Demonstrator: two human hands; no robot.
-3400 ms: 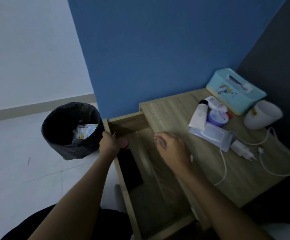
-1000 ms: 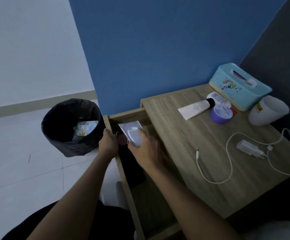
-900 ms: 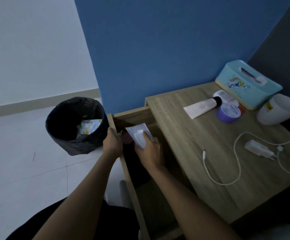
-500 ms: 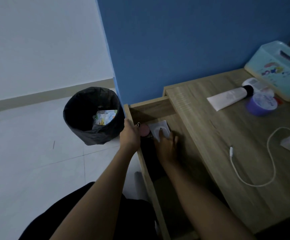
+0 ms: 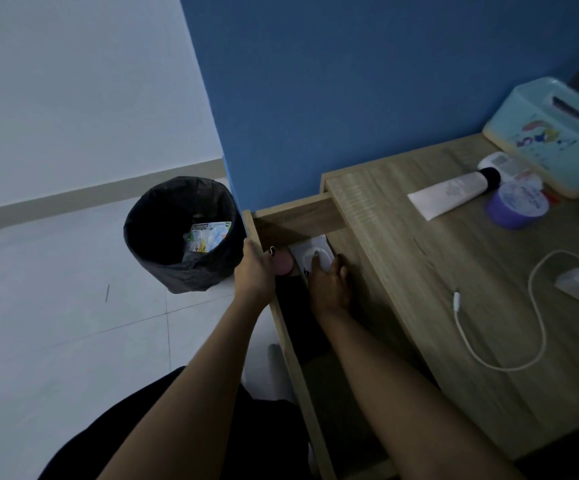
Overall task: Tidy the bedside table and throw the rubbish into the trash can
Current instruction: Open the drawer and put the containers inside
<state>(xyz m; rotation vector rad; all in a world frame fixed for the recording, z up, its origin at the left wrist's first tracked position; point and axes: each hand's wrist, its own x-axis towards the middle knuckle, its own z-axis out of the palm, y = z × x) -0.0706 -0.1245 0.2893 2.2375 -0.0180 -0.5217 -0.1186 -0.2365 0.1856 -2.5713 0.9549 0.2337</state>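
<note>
Packet [image 5: 310, 249] lowered into drawer [image 5: 295, 216] under right hand [image 5: 327, 289].

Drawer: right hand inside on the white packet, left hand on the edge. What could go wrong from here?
1. Pinch: the left hand grips the drawer edge while the right hand presses the white packet inside. Closing now could trap those fingers under the tabletop.
2. Snag: the charger cable lies loose near the drawer side, and the right forearm lifting out might drag it.
</note>
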